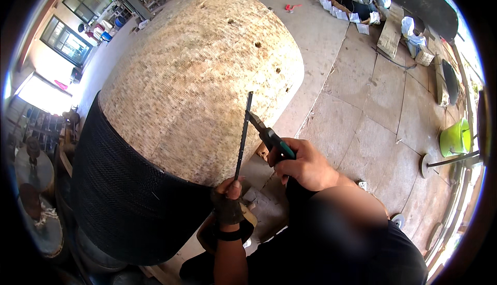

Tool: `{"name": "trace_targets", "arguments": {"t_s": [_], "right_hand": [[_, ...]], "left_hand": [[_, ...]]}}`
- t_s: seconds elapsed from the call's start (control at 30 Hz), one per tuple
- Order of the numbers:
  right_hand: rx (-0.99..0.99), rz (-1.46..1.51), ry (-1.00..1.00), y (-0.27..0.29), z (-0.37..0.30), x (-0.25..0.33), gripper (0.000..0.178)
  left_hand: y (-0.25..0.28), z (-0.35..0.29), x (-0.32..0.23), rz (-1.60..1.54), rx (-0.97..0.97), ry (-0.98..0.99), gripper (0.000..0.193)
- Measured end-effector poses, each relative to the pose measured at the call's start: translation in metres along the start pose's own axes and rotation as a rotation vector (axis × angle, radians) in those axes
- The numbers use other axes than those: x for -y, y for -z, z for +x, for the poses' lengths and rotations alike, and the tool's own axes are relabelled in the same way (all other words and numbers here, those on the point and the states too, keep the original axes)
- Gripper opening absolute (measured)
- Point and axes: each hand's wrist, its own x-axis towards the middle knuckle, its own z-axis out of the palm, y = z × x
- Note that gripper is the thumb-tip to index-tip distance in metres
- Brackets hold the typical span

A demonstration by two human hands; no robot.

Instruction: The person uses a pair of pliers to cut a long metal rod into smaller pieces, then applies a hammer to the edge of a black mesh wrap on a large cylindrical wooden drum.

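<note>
A big rounded drum [176, 72] with a mottled tan surface and a few dark holes fills the left and middle of the view. Its near end is wound with rows of black strip [134, 197]. My left hand [229, 199], in a dark fingerless covering, pinches the lower end of a thin, narrow black strip [243, 140] that points up in front of the drum. Closed round a pair of pliers [274, 142] with black and green handles is my right hand [310, 168]. The jaws of the pliers are at the strip's upper part; whether they touch it I cannot tell.
Slabs pave the floor [357, 124] to the right. Farther off lie a coil of dark material in torn wrapping [357, 5], wooden beams [391, 34] and a lime-green bucket [455, 138]. Metal machine parts [33, 181] crowd the left edge.
</note>
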Motion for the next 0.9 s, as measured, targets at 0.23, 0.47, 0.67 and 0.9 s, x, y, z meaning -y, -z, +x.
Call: {"name": "trace_targets", "arguments": {"t_s": [0.23, 0.47, 0.67, 0.9], "right_hand": [[-0.019, -0.074, 0.026, -0.001, -0.009, 0.000, 0.011], [-0.037, -0.118, 0.005, -0.001, -0.017, 0.001, 0.014], [-0.047, -0.206, 0.029, -0.003, -0.025, 0.007, 0.020], [-0.040, -0.208, 0.027, -0.001, -0.026, 0.002, 0.021]], "left_hand": [[0.003, -0.002, 0.000, 0.012, 0.010, 0.005, 0.029], [0.003, -0.003, 0.002, -0.007, 0.039, -0.012, 0.026], [0.003, -0.005, 0.009, -0.064, 0.014, -0.085, 0.024], [0.010, -0.004, 0.009, 0.014, 0.063, -0.015, 0.033]]}}
